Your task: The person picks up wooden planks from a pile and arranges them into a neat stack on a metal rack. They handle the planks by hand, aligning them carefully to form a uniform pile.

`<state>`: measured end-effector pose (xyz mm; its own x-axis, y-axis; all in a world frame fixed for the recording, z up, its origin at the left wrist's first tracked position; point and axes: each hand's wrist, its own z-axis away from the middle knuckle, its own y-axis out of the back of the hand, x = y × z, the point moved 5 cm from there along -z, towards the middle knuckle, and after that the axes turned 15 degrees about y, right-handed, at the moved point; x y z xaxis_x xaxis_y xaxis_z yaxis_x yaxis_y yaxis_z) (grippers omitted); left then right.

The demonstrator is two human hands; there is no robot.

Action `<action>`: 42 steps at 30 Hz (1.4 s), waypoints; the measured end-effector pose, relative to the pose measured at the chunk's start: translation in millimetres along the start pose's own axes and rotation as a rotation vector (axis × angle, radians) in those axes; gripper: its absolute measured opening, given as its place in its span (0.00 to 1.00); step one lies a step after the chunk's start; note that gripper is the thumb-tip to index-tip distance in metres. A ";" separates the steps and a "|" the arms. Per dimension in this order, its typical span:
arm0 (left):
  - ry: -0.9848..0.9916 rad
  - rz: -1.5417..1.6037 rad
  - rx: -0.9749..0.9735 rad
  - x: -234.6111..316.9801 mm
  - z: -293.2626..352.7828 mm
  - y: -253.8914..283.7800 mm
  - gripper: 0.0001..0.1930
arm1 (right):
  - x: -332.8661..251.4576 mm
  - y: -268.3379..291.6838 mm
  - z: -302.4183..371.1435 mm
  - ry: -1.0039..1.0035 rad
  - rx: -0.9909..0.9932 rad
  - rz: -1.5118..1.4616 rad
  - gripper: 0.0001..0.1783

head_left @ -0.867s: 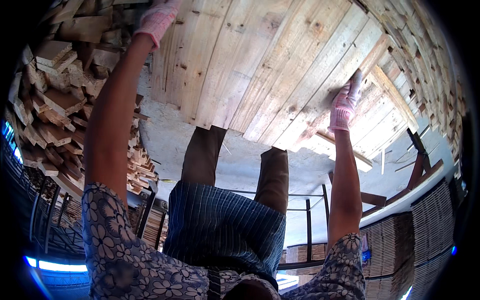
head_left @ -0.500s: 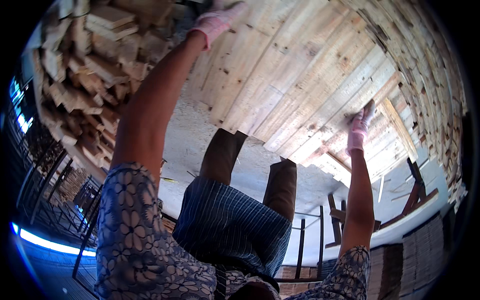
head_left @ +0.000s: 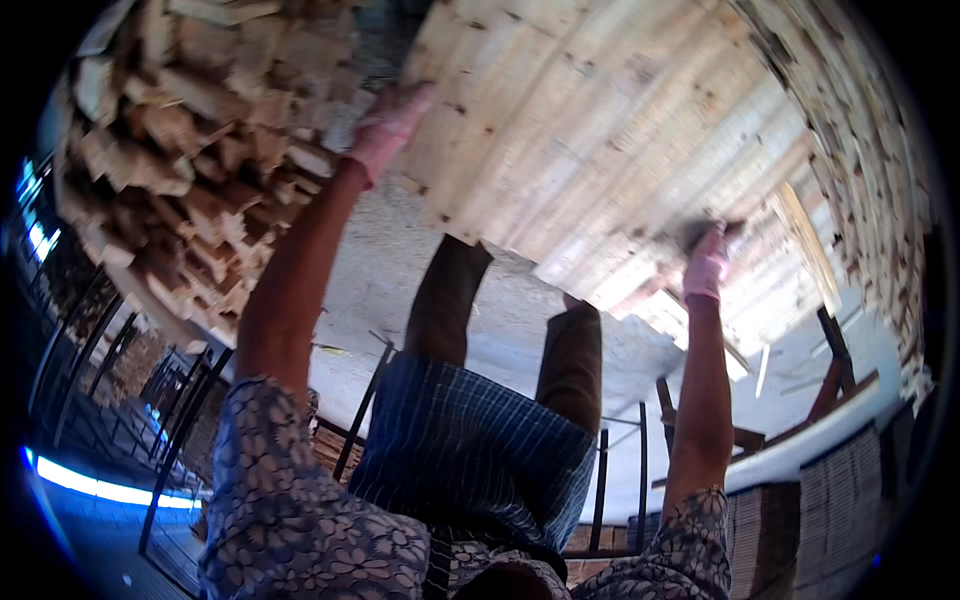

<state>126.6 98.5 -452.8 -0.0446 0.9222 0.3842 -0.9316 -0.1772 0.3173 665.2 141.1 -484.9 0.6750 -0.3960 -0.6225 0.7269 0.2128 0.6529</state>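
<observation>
A large panel of pale, knotty wooden boards (head_left: pixel 590 130) laid side by side spans the upper middle, slightly smeared by motion. My left hand (head_left: pixel 392 128), in a pink glove, is at its left edge, fingers against the wood and the grip partly hidden. Toward the panel's near right side, my right hand (head_left: pixel 708 262), also in a pink glove, closes on the edge. Its fingertips are blurred beside a dark smudge on the boards.
Rough wood offcuts (head_left: pixel 190 150) are heaped at the left. A tall stack of boards (head_left: pixel 880 180) curves along the right. Dark metal frames (head_left: pixel 640 470) stand at the lower right, and a pale concrete floor (head_left: pixel 370 270) shows beneath the panel. A loose wooden strip (head_left: pixel 808 235) lies by the panel's right side.
My left hand has come nearer and moved left along the panel's left edge. The right hand has shifted slightly nearer and left. The panel has shifted a little and looks more blurred.
</observation>
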 end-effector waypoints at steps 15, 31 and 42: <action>-0.348 -0.561 0.388 -35.5 52.9 23.0 0.38 | 36.2 94.4 129.2 -0.175 -0.032 0.053 0.30; -0.643 -0.440 0.628 98.4 421.3 172.7 0.28 | -469.1 -22.4 134.5 0.705 -0.406 -0.386 0.23; 0.075 -0.466 0.743 104.4 297.8 300.7 0.52 | -787.9 -155.5 148.1 1.362 -0.226 0.885 0.37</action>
<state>-50.8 39.2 -59.1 0.2333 0.9721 0.0255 -0.3864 0.0686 0.9198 1.6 287.7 -32.0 0.3836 0.9191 -0.0902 -0.0033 0.0990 0.9951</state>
